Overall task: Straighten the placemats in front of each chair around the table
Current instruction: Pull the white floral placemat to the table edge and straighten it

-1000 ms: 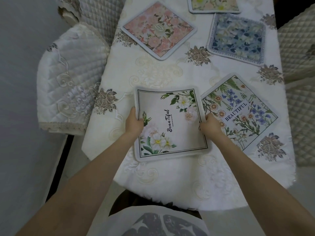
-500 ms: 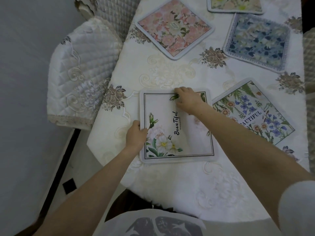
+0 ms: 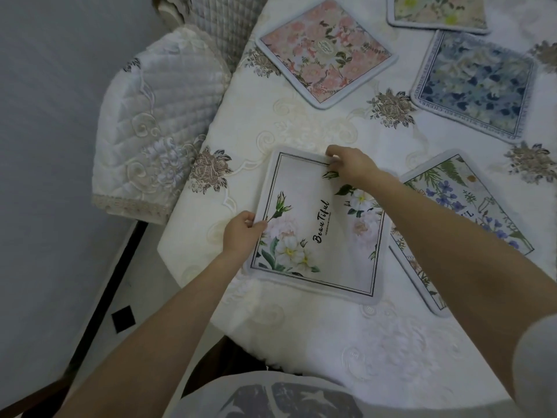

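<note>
A white placemat [image 3: 319, 233] with white flowers and the word "Beautiful" lies near the table's front edge, turned slightly clockwise. My left hand [image 3: 242, 233] pinches its left edge. My right hand [image 3: 351, 165] grips its far edge near the top right corner. Its right side overlaps a wildflower placemat [image 3: 470, 212], which my right forearm partly hides. Farther back lie a pink floral placemat [image 3: 327, 51], a blue floral placemat [image 3: 476, 84] and a yellow-green placemat [image 3: 437, 12], all set askew.
The table wears a cream embroidered cloth [image 3: 316, 131]. A chair with a quilted white cover [image 3: 156, 125] stands at the left side, a second quilted chair back [image 3: 223, 22] behind it. Grey floor lies to the left.
My right hand left the mat's right edge and now holds its far edge. The white mat has rotated clockwise and slid over the wildflower mat. The camera shifted left.
</note>
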{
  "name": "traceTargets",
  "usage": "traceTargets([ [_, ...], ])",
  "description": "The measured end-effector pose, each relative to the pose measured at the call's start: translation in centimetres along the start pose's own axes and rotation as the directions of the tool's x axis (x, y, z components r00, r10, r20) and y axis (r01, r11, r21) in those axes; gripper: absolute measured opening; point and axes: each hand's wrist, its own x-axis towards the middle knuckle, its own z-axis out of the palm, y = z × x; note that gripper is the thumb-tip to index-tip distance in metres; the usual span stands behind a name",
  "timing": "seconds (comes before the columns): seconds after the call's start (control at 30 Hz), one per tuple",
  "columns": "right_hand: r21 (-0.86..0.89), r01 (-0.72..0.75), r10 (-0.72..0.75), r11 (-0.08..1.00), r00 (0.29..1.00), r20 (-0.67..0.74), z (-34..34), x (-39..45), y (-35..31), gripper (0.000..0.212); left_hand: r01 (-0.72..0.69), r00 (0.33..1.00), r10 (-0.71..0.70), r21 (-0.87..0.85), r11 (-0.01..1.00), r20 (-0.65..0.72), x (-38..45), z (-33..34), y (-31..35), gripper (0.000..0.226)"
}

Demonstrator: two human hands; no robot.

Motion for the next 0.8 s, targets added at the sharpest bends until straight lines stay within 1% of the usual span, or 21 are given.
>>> traceTargets([
  [0.07,0.066,-0.039,0.043,0.997,0.998,-0.055,-0.8,-0.1,1.2,0.021,0.101,0.995,-0.100,-0.131,0.986,0.014,0.0,-0.3,-0.2,0.027],
  [0.1,0.094,-0.063,0.071,0.994,0.995,-0.075,-1.2,-0.2,1.9,0.019,0.168,0.986,-0.164,-0.218,0.961,0.036,-0.1,-0.4,-0.2,0.026],
  [0.13,0.120,-0.089,0.100,0.989,0.991,-0.090,-1.6,-0.3,2.5,0.018,0.246,0.969,-0.230,-0.330,0.911,0.087,-0.2,-0.4,-0.3,0.019],
  [0.17,0.153,-0.116,0.132,0.981,0.986,-0.098,-1.9,-0.5,3.2,0.017,0.323,0.946,-0.278,-0.446,0.835,0.164,-0.5,-0.4,-0.2,0.012],
  [0.23,0.234,-0.171,0.199,0.957,0.975,-0.101,-2.2,-1.1,4.3,0.014,0.410,0.911,-0.277,-0.599,0.687,0.305,-1.0,0.1,0.0,0.022],
  [0.27,0.266,-0.196,0.230,0.944,0.968,-0.102,-2.3,-1.4,4.7,0.011,0.419,0.905,-0.250,-0.619,0.664,0.343,-1.3,0.5,0.1,0.024],
  [0.3,0.289,-0.219,0.259,0.932,0.960,-0.108,-2.3,-1.8,5.1,0.008,0.410,0.906,-0.226,-0.608,0.680,0.357,-1.7,1.0,0.2,0.023],
  [0.37,0.339,-0.250,0.305,0.907,0.945,-0.118,-2.2,-2.6,5.6,0.005,0.376,0.913,-0.206,-0.531,0.759,0.353,-2.3,1.9,0.7,0.024],
  [0.43,0.406,-0.271,0.345,0.873,0.931,-0.120,-2.2,-3.4,5.9,0.007,0.335,0.931,-0.216,-0.455,0.825,0.293,-2.4,2.5,1.3,0.022],
  [0.53,0.470,-0.325,0.425,0.820,0.897,-0.121,-2.3,-4.7,6.0,0.005,0.259,0.962,-0.193,-0.414,0.872,0.194,-1.1,2.2,2.9,0.018],
  [0.63,0.533,-0.364,0.504,0.764,0.852,-0.141,-1.8,-6.3,5.5,0.002,0.157,0.985,-0.118,-0.349,0.924,0.128,1.3,1.0,4.6,0.019],
  [0.73,0.583,-0.419,0.594,0.696,0.792,-0.140,-1.0,-7.7,4.3,0.013,0.052,0.995,-0.031,-0.236,0.970,0.093,4.2,-0.6,6.6,0.016],
  [0.8,0.662,-0.430,0.655,0.614,0.746,-0.123,-0.2,-8.3,3.1,0.016,-0.006,0.995,0.022,-0.151,0.988,0.099,6.2,-1.7,7.9,0.016],
])
